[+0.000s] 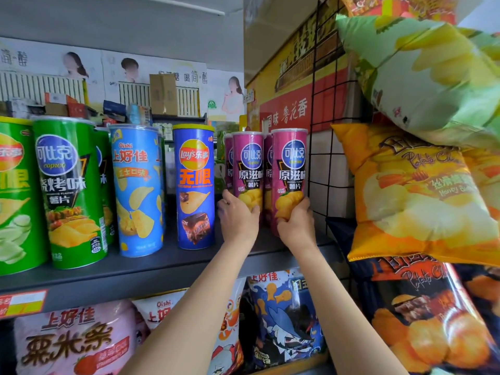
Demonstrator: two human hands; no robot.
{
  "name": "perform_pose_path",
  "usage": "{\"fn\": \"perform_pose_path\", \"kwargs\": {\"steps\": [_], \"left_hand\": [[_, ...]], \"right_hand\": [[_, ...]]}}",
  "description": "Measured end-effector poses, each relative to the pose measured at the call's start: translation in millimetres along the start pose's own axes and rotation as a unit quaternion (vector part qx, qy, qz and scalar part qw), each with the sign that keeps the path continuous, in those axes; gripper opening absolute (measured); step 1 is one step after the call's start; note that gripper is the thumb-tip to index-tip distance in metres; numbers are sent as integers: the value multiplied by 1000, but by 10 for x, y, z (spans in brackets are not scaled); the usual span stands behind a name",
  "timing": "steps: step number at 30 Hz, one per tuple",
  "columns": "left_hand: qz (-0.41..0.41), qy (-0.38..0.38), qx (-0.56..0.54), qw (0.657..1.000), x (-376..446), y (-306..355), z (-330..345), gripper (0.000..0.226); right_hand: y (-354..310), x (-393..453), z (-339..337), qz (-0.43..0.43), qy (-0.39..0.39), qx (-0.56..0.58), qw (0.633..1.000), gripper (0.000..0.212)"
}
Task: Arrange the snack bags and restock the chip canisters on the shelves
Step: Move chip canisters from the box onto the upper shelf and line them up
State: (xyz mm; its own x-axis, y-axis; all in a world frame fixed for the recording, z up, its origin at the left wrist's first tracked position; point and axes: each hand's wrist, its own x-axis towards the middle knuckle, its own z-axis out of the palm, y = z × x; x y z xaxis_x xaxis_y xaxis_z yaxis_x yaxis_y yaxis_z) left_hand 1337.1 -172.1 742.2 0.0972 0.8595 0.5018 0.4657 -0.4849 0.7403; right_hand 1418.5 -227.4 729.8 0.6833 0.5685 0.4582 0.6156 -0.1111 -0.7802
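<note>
Restocking well along but not finished, with left hand (238, 217) and right hand (295, 223) each curled round a purple canister (248, 169) (290, 174) at the right end of the shelf (167, 263), snack bags (414, 193) beside piled unevenly.

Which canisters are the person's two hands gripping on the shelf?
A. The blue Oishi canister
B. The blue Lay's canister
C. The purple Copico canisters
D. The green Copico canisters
C: the left hand holds one purple Copico canister and the right hand holds the other purple Copico canister, both at the right end of the shelf.
</note>
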Motion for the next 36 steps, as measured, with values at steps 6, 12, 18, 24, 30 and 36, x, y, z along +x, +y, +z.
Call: {"fn": "perform_pose_path", "kwargs": {"steps": [6,12,18,24,30,36], "left_hand": [[-38,-16,-8,999,116,-1,179,68],[-46,-20,4,999,186,-26,255,66],[-55,-40,-5,998,247,-36,287,69],[-27,-42,54,997,180,-34,239,63],[-6,-51,77,996,101,-85,127,63],[0,-57,72,996,63,-97,94,64]], "right_hand": [[65,92,-4,1,-19,26,999,66],[65,213,71,16,-27,36,999,67],[39,316,135,34,-37,40,998,69],[16,355,139,39,-50,39,997,67],[-22,331,127,45,-51,24,997,65],[-20,298,137,29,-49,18,998,59]]}}
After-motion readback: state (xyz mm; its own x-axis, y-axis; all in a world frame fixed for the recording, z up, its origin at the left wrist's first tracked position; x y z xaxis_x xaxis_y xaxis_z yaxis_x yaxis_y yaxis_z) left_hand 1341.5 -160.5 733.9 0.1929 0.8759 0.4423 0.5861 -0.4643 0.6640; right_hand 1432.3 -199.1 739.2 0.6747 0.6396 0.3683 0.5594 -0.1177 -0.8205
